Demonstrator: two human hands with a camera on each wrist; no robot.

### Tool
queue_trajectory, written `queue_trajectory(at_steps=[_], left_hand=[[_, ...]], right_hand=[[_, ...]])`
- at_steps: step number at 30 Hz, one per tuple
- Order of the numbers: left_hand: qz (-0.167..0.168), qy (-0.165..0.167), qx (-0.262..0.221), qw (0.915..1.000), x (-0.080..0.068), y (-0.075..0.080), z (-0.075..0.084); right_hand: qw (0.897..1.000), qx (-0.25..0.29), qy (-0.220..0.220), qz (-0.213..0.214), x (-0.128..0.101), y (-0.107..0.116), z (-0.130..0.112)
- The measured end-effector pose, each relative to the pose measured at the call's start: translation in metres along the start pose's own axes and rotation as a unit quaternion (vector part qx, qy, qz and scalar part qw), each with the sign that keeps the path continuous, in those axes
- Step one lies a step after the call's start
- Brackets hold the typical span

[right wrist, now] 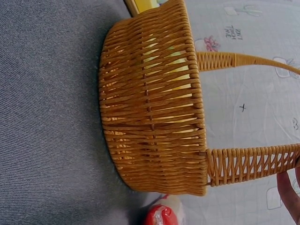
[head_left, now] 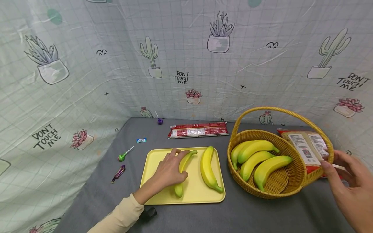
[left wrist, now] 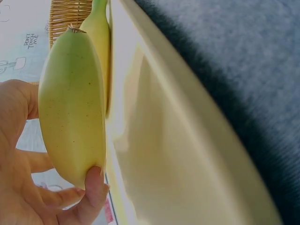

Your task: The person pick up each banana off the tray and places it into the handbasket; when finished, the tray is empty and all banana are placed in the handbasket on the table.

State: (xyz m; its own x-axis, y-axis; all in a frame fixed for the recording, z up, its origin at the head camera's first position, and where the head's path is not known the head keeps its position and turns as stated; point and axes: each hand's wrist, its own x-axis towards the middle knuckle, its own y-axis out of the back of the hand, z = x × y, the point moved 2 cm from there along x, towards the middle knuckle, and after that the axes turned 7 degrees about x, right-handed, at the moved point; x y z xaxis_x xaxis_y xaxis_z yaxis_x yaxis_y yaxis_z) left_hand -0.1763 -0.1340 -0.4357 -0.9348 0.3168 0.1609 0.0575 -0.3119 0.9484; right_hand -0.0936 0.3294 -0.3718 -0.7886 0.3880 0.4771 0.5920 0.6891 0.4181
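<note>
Head view: left hand point(head_left: 169, 170) curling fingers point(left wrist: 93, 187) round banana point(head_left: 183, 168) on yellow tray point(head_left: 151, 161); right hand point(head_left: 349, 187) fingers loosely spread, touching basket point(head_left: 291, 184) handle.

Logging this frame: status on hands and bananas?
Left hand grips banana on tray. Right hand open by basket. Nothing blocking.

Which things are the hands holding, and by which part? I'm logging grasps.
The left hand grips the banana on the yellow tray around its middle. The right hand's fingers are at the basket handle's base; a closed grip cannot be told.
</note>
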Motion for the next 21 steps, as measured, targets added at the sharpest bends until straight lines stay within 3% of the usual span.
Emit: queue_trajectory(at_steps=[21], left_hand=[[0.026,-0.051,-0.019,0.9982,0.005,0.016,0.025]], right_hand=[[1.0,0.006,0.003,0.007,0.0,0.0,-0.002]])
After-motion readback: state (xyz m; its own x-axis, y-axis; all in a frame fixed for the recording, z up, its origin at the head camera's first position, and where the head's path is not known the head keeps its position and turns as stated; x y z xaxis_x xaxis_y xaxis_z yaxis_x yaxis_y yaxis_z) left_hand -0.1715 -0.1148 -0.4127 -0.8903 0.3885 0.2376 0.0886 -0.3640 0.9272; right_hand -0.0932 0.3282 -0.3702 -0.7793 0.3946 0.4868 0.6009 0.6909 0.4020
